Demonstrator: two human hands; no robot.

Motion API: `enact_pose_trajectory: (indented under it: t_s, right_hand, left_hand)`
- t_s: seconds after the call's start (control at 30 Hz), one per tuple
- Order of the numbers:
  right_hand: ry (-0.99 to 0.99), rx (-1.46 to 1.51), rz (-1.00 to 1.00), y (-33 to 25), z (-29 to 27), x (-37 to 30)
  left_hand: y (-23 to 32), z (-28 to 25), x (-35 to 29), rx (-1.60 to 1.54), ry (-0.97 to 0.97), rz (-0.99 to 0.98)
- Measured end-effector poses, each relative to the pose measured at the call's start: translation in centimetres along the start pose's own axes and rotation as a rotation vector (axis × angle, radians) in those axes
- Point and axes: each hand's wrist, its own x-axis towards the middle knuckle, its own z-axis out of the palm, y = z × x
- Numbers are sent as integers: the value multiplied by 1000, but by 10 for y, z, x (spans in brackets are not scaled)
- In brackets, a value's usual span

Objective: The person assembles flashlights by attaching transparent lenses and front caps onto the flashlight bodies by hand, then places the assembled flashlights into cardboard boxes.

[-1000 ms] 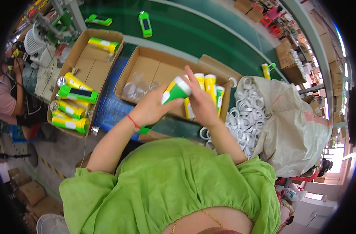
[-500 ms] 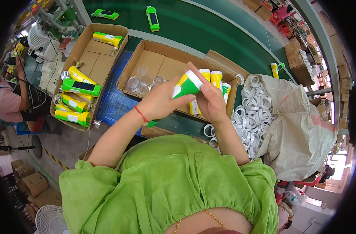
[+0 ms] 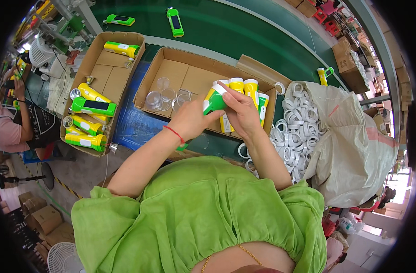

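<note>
Between my two hands is a green and yellow flashlight (image 3: 213, 103) with a white ring at its head. My left hand (image 3: 190, 119) is wrapped round its body. My right hand (image 3: 242, 113) grips the white ring end with fingers and thumb. Just beyond, several capped flashlights (image 3: 251, 91) stand at the right end of a cardboard box (image 3: 194, 61). Clear round lenses (image 3: 154, 99) lie at that box's left end. Right of my right hand, a heap of white rings (image 3: 293, 125) spills from a woven sack (image 3: 349, 141).
To the left, another cardboard box (image 3: 109, 75) holds several flashlights without white rings and loose reflectors. Past the boxes runs a green conveyor belt (image 3: 226, 32) carrying a few flashlights (image 3: 175, 22). A person (image 3: 10, 129) sits working at the far left.
The flashlight has turned in my hands so its ring end points more away from me. My right fingers have moved over the white ring and closed on it.
</note>
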Motion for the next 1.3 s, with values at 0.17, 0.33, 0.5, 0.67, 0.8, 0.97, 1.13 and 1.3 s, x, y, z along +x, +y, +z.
enact_pose_trajectory:
  t_s: [0.17, 0.33, 0.5, 0.67, 0.8, 0.97, 1.13, 1.3]
  right_hand:
    - [60, -142, -94, -4, 0, -2]
    - [190, -376, -176, -1, 9, -3]
    - [121, -466, -162, 1, 15, -8]
    - [-167, -663, -459, -2, 27, -15]
    - [-209, -829, -279, 25, 8, -14]
    - [-52, -740, -174, 39, 18, -17]
    - [59, -671, -123, 45, 6, -18]
    - [41, -680, -128, 43, 6, -17]
  left_hand:
    - [1, 9, -3, 302, 255, 78]
    - [-1, 14, -5, 629, 549, 358]
    - [-7, 7, -11, 289, 366, 282]
    - [-4, 1, -11, -373, 185, 361]
    - [5, -2, -20, -475, 221, 529]
    - [28, -6, -34, -485, 105, 619]
    - [28, -11, -33, -297, 124, 628]
    - [25, -8, -33, -297, 109, 640]
